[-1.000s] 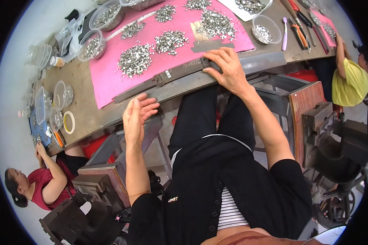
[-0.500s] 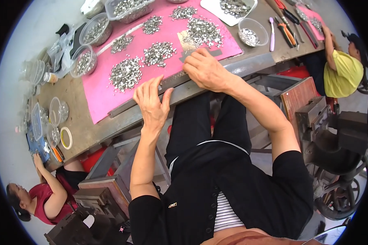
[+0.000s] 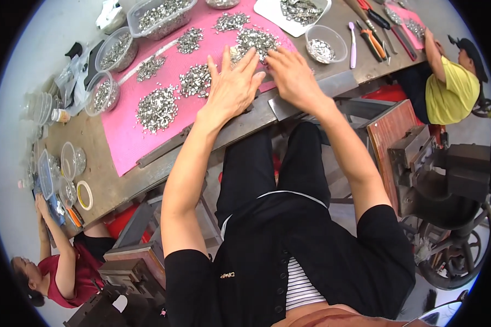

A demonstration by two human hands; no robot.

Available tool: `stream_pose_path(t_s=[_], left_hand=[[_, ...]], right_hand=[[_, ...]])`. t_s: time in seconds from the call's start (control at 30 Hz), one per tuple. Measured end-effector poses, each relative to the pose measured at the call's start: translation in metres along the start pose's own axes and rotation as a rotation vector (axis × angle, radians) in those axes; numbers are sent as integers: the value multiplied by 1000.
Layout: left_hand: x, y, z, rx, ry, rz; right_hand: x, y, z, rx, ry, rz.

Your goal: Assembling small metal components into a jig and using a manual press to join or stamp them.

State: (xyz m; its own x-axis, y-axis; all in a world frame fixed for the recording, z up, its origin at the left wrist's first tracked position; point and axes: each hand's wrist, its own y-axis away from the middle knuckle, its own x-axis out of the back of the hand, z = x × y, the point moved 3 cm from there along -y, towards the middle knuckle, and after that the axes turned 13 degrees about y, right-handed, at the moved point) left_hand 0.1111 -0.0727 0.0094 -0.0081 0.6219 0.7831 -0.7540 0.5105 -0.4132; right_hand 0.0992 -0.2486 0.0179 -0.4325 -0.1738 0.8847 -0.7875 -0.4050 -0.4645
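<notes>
Side by side over the near edge of the pink mat [image 3: 126, 143], both my hands reach toward a pile of small shiny metal pieces [image 3: 255, 39]. My left hand [image 3: 233, 91] has its fingers spread and holds nothing visible. A second pile of metal pieces [image 3: 195, 80] lies just left of it. My right hand [image 3: 295, 80] points its outstretched, slightly blurred fingers at the larger pile's near side; its palm side is hidden. Beneath its wrist, a flat grey metal plate [image 3: 282, 108] juts over the table's edge. What lies directly beneath my fingers is covered.
More metal pieces fill a heap [image 3: 157, 110] and clear tubs [image 3: 102, 94] at left. To the right are a round tub [image 3: 325, 44], a purple-handled tool [image 3: 352, 46] and orange-handled pliers [image 3: 372, 44]. One person in red [image 3: 71, 278] sits left, another in yellow [image 3: 453, 92] right.
My left hand has moved right and farther onto the mat, its fingers spreading. My right hand has moved right, its curled fingers now stretched out. The grey strip formerly at its fingers is now hidden.
</notes>
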Motion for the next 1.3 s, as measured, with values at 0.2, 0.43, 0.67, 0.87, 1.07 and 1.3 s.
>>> stream_pose_path(t_s=[0.2,0.43,0.67,0.87,1.07,1.3], left_hand=[[6,15,12,-29,21,-195],[25,13,4,32,274,127],[9,-12,0,35,149,117],[4,-23,6,28,76,105],[-4,-24,13,19,-80,130],[3,-25,4,4,48,19]], right_hand=[[15,26,-12,50,-105,-123],[16,19,15,-185,-416,61],[4,13,10,-158,-335,158],[2,8,16,-182,-346,179],[-4,4,9,-140,-237,145],[-7,1,8,-55,-206,120]])
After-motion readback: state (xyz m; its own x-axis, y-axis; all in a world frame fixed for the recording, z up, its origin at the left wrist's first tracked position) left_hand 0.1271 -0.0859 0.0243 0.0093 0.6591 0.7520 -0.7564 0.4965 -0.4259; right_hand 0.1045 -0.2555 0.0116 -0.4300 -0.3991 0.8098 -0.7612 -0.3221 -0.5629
